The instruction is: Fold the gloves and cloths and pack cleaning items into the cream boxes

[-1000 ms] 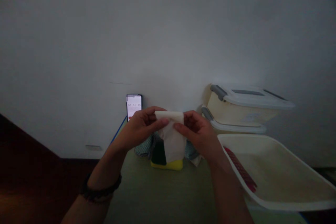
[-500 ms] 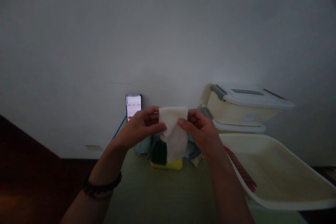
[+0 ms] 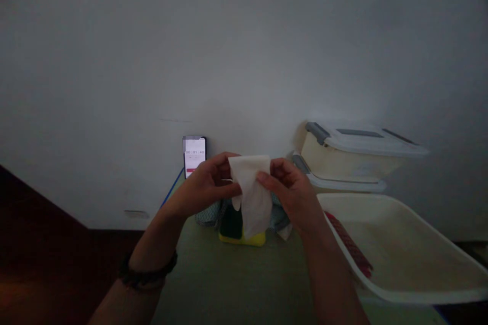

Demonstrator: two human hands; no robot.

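Between my two hands hangs a limp, thin white cloth (image 3: 256, 208) with a straight upper edge; a narrow flap droops at its left side. My left hand (image 3: 211, 183) pinches its upper left part, thumb in front and fingers behind. On the right side, my right hand (image 3: 290, 188) grips it with the thumb pressed on its front. Below lies a yellow sponge (image 3: 254, 238) with a dark green scouring pad (image 3: 231, 223), partly covered by the white cloth. Blue-grey patterned cloths (image 3: 208, 215) lie behind, partly hidden by my hands.
A phone (image 3: 195, 155) showing a timer leans against the wall (image 3: 244, 51). At the right stand stacked lidded boxes (image 3: 354, 162) and a large white basin (image 3: 415, 297). A red ridged object (image 3: 348, 246) lies along the basin's left inner side. All this is around a greenish table (image 3: 236, 284).
The white cloth has shifted slightly left and its left flap now hangs more apart from the rest. My left fingers have moved a little behind it; my right hand is almost still.
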